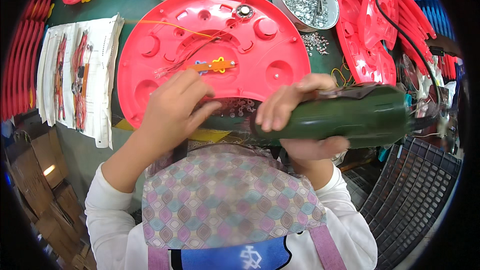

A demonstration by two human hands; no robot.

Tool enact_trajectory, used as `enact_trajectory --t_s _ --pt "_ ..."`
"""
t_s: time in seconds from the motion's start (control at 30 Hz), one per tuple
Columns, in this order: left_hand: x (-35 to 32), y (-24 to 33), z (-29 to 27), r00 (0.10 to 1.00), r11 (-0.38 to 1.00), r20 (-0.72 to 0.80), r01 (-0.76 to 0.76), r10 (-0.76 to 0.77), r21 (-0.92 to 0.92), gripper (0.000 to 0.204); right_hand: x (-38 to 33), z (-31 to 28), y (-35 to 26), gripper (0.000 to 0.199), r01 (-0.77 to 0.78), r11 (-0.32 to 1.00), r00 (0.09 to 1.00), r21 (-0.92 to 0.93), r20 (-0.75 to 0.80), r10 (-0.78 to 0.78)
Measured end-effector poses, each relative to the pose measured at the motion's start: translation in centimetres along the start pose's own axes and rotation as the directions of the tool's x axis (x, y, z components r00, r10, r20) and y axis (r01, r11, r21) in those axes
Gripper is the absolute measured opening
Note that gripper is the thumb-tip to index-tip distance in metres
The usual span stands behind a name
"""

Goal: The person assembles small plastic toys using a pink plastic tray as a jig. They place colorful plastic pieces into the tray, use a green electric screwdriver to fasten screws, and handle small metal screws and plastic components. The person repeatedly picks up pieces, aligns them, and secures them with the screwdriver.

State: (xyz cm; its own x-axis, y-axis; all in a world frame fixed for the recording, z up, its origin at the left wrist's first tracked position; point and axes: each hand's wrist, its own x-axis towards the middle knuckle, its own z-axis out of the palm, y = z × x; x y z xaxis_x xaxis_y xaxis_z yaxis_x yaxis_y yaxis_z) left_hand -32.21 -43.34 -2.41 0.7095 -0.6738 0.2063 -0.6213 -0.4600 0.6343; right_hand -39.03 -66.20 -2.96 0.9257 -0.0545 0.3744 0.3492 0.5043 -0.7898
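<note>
My right hand (281, 108) is wrapped round a thick green electric screwdriver (355, 117), which lies sideways in front of me, slightly blurred. Its tip cannot be made out. My left hand (182, 97) hovers over the near edge of a pink-red plastic shell (200, 87), fingers curled towards the thumb; anything between them is too small to see. Inside the shell are an orange-brown strip (215, 66) with a yellow and a blue flower-shaped piece, thin wires (200, 52), and a round metal part (244, 12) at the far right. Small clear pieces (240, 107) lie between my hands.
A white bucket (278, 7) of metal screws stands behind the shell at right, loose screws (315, 43) beside it. More red shells (372, 15) are piled at right, under a black cable (395, 20). Wired parts (80, 80) rest on papers at left. A black crate (415, 190) stands lower right.
</note>
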Motion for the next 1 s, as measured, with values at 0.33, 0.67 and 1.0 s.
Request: enact_trajectory --t_s 0.33,0.67,1.0 --pt "-1.3 -0.7 -1.0 0.993 0.992 -0.041 -0.111 0.109 -0.052 0.021 0.0 2.3 1.3 0.096 0.014 0.983 0.998 -0.183 -0.064 -0.026" --pt "0.1 -2.4 -1.7 0.983 0.994 -0.143 -0.112 0.113 0.015 0.023 6.2 3.7 1.7 0.105 0.19 0.981 0.975 0.036 0.111 -0.193" --pt "1.0 -3.3 -1.7 0.955 0.949 -0.263 -0.051 0.137 0.31 0.028 8.4 5.7 2.4 0.1 0.004 0.927 1.0 -0.375 0.015 0.002"
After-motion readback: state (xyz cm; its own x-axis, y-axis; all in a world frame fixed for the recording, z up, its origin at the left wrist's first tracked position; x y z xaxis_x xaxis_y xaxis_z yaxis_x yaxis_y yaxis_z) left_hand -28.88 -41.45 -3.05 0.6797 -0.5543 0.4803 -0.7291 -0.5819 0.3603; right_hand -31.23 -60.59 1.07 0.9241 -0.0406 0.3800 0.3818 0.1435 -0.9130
